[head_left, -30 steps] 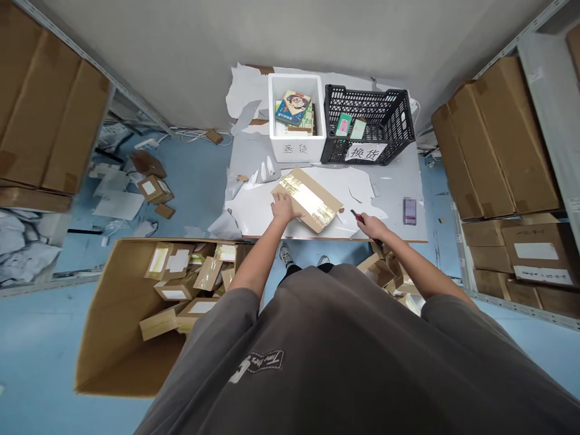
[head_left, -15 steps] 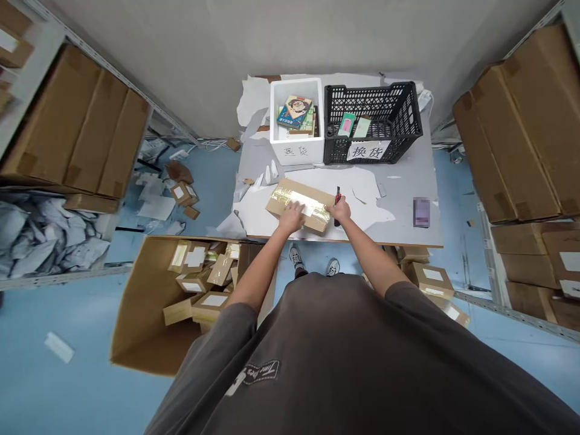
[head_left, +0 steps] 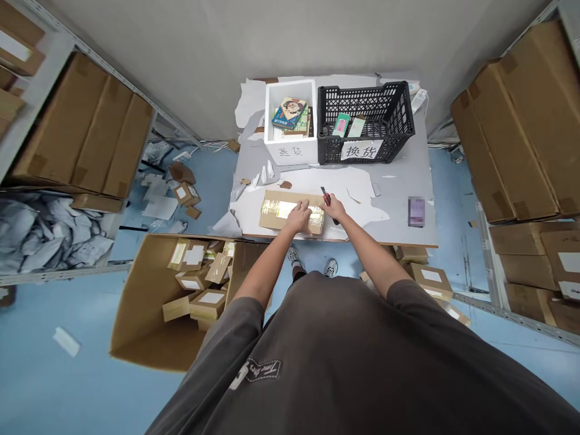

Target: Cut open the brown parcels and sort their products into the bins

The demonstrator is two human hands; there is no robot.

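Note:
A taped cardboard box lies at the front edge of the table, with a white label and shiny yellowish tape on its top. My left hand rests on the box top with its fingers stretched over the label. At the box's right end, my right hand is wrapped round a red and black box cutter, whose tip points up and away from me. The right fingertips are close to the box's corner; whether they touch it I cannot tell.
Behind the box stand a white bin with books and a black plastic crate. A phone-like purple item lies at the right. A large open carton holding several parcels stands on the floor at the left. Shelves of boxes flank both sides.
The box has turned so its long side is nearly level with the table edge. My left hand has shifted slightly right, and the box cutter has tilted to the left in my right hand.

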